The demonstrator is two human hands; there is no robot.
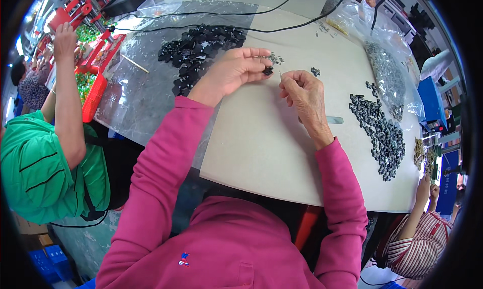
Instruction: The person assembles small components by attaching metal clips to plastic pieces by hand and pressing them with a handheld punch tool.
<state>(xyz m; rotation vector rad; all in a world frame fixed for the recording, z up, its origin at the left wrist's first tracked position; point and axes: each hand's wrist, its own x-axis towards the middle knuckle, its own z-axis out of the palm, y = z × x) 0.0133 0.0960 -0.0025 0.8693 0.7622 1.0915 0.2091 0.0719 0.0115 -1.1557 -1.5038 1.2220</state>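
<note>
1. Fingers of left hand [236,67] pinch small black part [267,70] above beige board [261,138].
2. Right hand [304,95] is curled; its fingertips are pinched together just beside the part.
3. Advice: keep grip steady, near black pile [198,47].

At the far right corner of your desk [261,153] lies a clear plastic bag [390,70], crumpled and partly filled with small grey parts. A second clear bag [171,5] lies flat along the far edge, toward the left. You have no labels, signs or screens that can be made out.
</note>
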